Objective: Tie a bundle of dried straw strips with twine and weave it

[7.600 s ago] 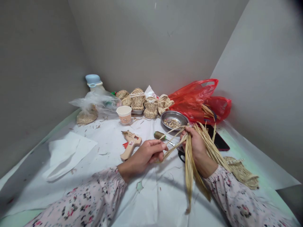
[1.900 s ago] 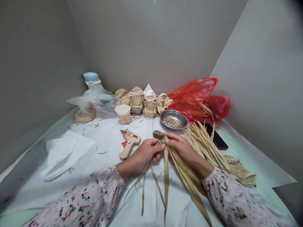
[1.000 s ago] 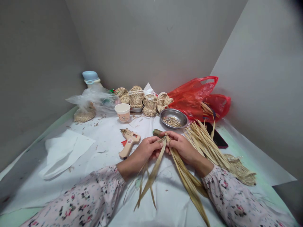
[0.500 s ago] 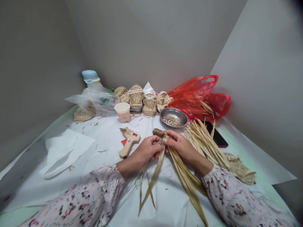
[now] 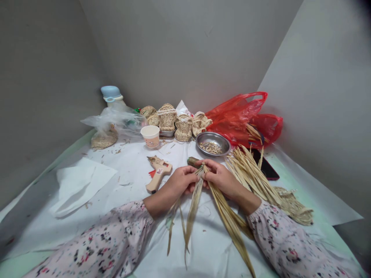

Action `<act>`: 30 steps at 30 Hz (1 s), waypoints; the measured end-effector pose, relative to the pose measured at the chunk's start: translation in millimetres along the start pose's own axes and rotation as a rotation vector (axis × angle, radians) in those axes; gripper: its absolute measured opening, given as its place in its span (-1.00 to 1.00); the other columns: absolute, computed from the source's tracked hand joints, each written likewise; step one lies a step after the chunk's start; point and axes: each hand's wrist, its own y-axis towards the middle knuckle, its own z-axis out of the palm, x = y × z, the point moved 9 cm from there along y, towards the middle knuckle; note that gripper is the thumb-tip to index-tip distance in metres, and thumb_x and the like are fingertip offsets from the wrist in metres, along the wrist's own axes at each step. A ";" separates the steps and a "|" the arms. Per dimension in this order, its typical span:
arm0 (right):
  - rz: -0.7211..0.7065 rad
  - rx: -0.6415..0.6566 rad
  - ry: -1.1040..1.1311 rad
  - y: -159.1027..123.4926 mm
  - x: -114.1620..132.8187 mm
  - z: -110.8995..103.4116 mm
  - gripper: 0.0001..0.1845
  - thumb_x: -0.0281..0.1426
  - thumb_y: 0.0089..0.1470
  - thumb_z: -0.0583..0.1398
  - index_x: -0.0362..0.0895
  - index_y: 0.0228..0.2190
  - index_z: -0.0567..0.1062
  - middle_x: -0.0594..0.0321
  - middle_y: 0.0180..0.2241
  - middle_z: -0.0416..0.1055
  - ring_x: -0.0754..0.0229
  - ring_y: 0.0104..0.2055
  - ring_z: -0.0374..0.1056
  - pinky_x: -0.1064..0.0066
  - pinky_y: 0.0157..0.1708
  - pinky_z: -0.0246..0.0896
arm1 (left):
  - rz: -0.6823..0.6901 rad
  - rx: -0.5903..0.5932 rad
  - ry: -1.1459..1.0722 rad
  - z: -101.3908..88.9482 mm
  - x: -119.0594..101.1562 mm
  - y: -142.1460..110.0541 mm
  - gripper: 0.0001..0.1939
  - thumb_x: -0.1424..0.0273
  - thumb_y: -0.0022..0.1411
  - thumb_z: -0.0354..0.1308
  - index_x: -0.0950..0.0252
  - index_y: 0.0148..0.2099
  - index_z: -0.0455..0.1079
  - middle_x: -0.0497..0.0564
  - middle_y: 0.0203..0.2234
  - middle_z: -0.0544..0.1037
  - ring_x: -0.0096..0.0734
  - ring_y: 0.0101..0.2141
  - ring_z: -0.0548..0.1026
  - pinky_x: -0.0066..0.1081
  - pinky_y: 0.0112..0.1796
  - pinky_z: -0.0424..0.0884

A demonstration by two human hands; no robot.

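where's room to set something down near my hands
The white sheet shows most between the glue gun and the white tissue, with a few scraps. A smaller patch lies between the glue gun and paper cup. It's crowded around the woven baskets and metal bowl, and beside the right hand, among the straw strips.

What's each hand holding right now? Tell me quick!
Left hand: closed, holding dried leaf strips.
Right hand: closed, holding dried leaf strips too.

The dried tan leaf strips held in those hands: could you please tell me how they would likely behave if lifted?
They look light and floppy: the dried tan leaf strips droop from the right hand. Being thin, they may split lengthwise.
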 end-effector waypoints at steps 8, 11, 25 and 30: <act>-0.013 -0.011 -0.042 -1.4 2.7 0.1 -0.61 -0.52 -0.06 0.16 -0.10 -0.13 0.40 0.37 -0.52 0.36 0.31 -0.58 0.25 0.45 -0.55 0.11 | -0.004 0.004 0.051 2.2 0.1 -0.7 -0.72 0.20 0.14 0.18 0.33 -0.43 0.35 -0.15 -0.72 0.26 -0.63 -0.70 0.15 -0.52 -0.64 0.00; -0.019 0.000 -0.054 -1.7 2.9 0.9 -0.61 -0.52 -0.06 0.16 -0.10 -0.12 0.40 0.38 -0.53 0.34 0.31 -0.58 0.24 0.45 -0.55 0.10 | -0.016 0.009 0.061 3.2 0.5 -0.8 -0.73 0.21 0.14 0.17 0.33 -0.44 0.35 -0.15 -0.73 0.25 -0.63 -0.71 0.13 -0.51 -0.64 -0.02; -0.011 -0.023 -0.115 -1.2 9.5 2.6 -0.58 -0.54 -0.16 0.11 -0.13 -0.16 0.40 0.36 -0.50 0.34 0.33 -0.56 0.23 0.45 -0.53 0.13 | -0.025 0.012 0.046 4.3 -3.0 -0.1 -0.81 0.33 0.13 0.10 0.31 -0.48 0.30 -0.14 -0.73 0.29 -0.63 -0.71 0.15 -0.53 -0.66 -0.01; 0.009 -0.014 -0.077 -0.8 8.4 4.1 -0.58 -0.52 -0.16 0.12 -0.14 -0.16 0.40 0.35 -0.50 0.36 0.32 -0.58 0.25 0.45 -0.54 0.14 | 0.001 -0.041 -0.027 -3.6 -6.1 0.6 -0.80 0.32 0.11 0.15 0.30 -0.47 0.25 -0.20 -0.77 0.23 -0.67 -0.74 0.08 -0.56 -0.68 -0.06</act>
